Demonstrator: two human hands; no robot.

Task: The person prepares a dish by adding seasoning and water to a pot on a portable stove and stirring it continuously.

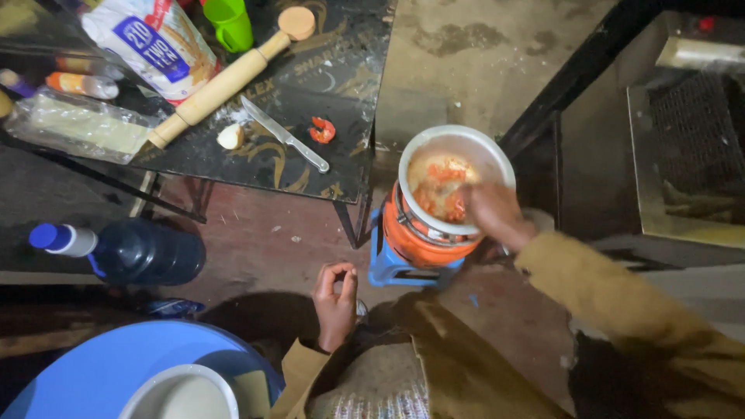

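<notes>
Here the right hand (pixel 497 213) reaches over the pot (pixel 454 182), fingers curled; what it grips is unclear. The left hand (pixel 335 302) rests apart, fingers pinched, empty.

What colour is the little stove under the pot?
Orange stove, on a blue stand; the head view shows it best.

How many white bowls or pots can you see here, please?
2: one pot on the orange stove under the right hand, one bowl at the bottom left.
</notes>
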